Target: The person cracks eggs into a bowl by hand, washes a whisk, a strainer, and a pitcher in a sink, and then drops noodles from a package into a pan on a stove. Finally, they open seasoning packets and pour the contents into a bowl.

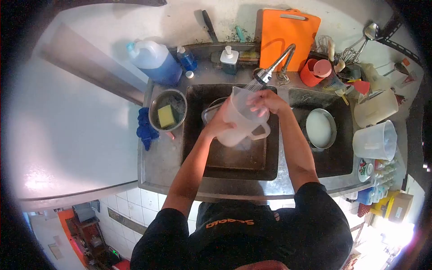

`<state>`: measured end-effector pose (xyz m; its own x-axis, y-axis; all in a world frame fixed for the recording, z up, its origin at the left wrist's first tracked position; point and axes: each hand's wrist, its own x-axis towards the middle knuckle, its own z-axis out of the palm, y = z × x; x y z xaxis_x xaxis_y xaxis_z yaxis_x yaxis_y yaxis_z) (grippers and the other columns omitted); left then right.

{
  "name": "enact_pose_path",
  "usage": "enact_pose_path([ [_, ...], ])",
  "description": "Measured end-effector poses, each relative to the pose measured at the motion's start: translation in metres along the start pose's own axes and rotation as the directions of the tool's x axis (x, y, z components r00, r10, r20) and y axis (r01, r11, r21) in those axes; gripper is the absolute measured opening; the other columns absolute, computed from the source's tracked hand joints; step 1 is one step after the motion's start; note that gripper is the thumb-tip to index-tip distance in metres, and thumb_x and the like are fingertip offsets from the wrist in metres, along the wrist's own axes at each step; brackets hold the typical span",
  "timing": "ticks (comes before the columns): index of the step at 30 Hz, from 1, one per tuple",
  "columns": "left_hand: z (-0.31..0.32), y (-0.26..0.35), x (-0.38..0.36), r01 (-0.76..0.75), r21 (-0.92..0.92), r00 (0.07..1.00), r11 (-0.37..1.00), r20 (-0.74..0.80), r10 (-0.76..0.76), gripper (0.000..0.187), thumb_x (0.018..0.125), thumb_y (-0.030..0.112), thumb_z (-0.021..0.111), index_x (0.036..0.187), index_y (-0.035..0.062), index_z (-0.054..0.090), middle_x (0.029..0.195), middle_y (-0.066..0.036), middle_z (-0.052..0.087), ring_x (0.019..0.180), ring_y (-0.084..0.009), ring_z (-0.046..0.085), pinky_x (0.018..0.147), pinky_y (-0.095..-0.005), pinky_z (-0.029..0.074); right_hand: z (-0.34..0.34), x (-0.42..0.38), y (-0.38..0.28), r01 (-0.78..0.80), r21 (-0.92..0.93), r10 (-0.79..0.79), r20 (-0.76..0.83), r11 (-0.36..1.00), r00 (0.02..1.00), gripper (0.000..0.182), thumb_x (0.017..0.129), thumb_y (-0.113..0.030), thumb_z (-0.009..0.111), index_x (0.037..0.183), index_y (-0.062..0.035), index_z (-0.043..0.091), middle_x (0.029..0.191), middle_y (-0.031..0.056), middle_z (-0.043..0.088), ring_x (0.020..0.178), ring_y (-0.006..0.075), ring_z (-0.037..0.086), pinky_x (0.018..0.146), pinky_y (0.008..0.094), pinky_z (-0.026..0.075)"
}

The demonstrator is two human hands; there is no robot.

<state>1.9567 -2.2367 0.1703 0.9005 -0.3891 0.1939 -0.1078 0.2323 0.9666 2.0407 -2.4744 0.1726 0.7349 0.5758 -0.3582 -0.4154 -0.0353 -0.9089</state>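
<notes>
A translucent plastic pitcher (235, 132) is tilted over the left sink basin, its mouth toward the tap and its handle to the right. My left hand (219, 123) grips the pitcher's left side, thumb across the front. At the mouth, my right hand (267, 102) has its fingers apart, right by the rim under the stream. Water sprays from the chrome faucet (263, 75) into that opening. Behind the pitcher, a clear container (210, 112) lies partly hidden in the left basin (193, 155).
Left of the basin stands a metal bowl (155, 109) with a yellow sponge (166, 116), beside a blue cloth (146, 128). A round pot (319, 129) of whitish liquid sits in the right basin. Behind are a blue-liquid jug (157, 65), a soap dispenser (229, 58) and an orange cutting board (288, 42).
</notes>
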Motion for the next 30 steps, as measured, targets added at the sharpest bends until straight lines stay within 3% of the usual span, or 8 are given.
enact_pose_path([
  [5,-0.013,-0.009,0.011,0.216,-0.051,0.966,0.975,-0.135,-0.221,0.097,0.061,0.03,0.083,0.137,0.0045,0.029,0.132,-0.008,0.042,0.119,-0.0215,0.042,0.101,-0.036,0.033,-0.012,0.016,0.011,0.018,0.222,-0.012,-0.027,0.975,1.0,0.032,0.085,-0.021,0.054,0.109,0.0007,0.054,0.103,0.015,0.062,0.087,0.0258,0.064,0.067,0.0362,0.056],
  [10,-0.052,-0.088,0.04,0.529,-0.545,0.535,0.65,-0.38,-0.754,0.067,0.077,0.036,0.072,0.127,0.002,0.043,0.11,-0.013,0.057,0.102,-0.0249,0.055,0.085,-0.0404,0.046,0.039,0.004,0.025,0.103,0.365,-0.012,-0.243,0.925,0.97,0.055,0.091,-0.054,0.041,0.12,-0.0072,0.045,0.101,0.009,0.06,0.077,0.0234,0.059,0.071,0.0354,0.052],
  [14,-0.011,-0.085,0.029,0.407,-0.235,0.704,0.882,-0.534,-0.468,0.069,0.08,0.041,0.066,0.131,0.0027,0.04,0.118,-0.015,0.055,0.106,-0.0253,0.054,0.088,-0.0425,0.044,0.034,0.027,0.088,0.041,0.016,-0.029,-0.462,0.999,0.887,0.045,0.09,-0.038,0.054,0.121,-0.0065,0.047,0.076,-0.001,0.05,0.063,0.0154,0.053,0.054,0.0315,0.048],
  [16,0.004,-0.073,0.021,0.719,0.375,0.628,0.586,-0.712,-0.314,0.07,0.082,0.045,0.061,0.135,0.006,0.039,0.133,-0.014,0.046,0.117,-0.0242,0.047,0.097,-0.0408,0.037,0.018,0.042,0.115,-0.168,0.044,0.166,-0.528,0.985,0.833,0.041,0.089,-0.029,0.057,0.122,-0.007,0.048,0.083,0.0002,0.057,0.069,0.0164,0.057,0.052,0.0329,0.048],
  [19,0.006,-0.05,0.023,0.486,0.404,0.818,0.775,-0.522,-0.241,0.063,0.084,0.043,0.057,0.134,0.0074,0.043,0.141,-0.011,0.038,0.126,-0.0229,0.038,0.104,-0.0368,0.027,0.003,0.062,0.15,-0.352,0.432,0.498,-0.291,0.83,0.817,0.032,0.091,-0.026,0.052,0.119,-0.0105,0.053,0.099,0.0043,0.063,0.081,0.018,0.062,0.06,0.0323,0.052],
  [22,0.008,-0.013,0.036,0.239,-0.077,0.926,0.968,-0.283,-0.251,0.047,0.087,0.034,0.056,0.125,0.0054,0.053,0.14,-0.01,0.039,0.128,-0.0199,0.035,0.106,-0.033,0.023,0.019,0.072,0.138,-0.137,0.607,0.272,-0.137,0.783,0.952,0.03,0.092,-0.025,0.051,0.118,-0.0105,0.054,0.104,0.0052,0.062,0.085,0.0182,0.063,0.064,0.0321,0.052],
  [26,-0.008,-0.031,0.055,-0.032,0.089,0.977,0.996,-0.21,0.05,0.043,0.09,0.034,0.055,0.12,0.0032,0.056,0.135,-0.009,0.045,0.123,-0.0204,0.042,0.103,-0.0334,0.031,0.048,0.082,0.099,0.17,0.64,-0.111,-0.132,0.749,0.985,0.029,0.093,-0.023,0.049,0.118,-0.0104,0.055,0.11,0.0063,0.062,0.091,0.0183,0.063,0.069,0.0318,0.053],
  [30,-0.005,-0.02,0.061,0.072,0.057,0.899,0.996,-0.436,-0.04,0.049,0.092,0.043,0.048,0.119,0.0029,0.056,0.127,-0.009,0.051,0.113,-0.0196,0.051,0.096,-0.035,0.039,0.062,0.076,0.062,0.132,0.767,0.057,-0.215,0.628,0.975,0.029,0.094,-0.02,0.046,0.116,-0.0066,0.057,0.111,0.0063,0.063,0.094,0.0204,0.063,0.082,0.0341,0.052],
])
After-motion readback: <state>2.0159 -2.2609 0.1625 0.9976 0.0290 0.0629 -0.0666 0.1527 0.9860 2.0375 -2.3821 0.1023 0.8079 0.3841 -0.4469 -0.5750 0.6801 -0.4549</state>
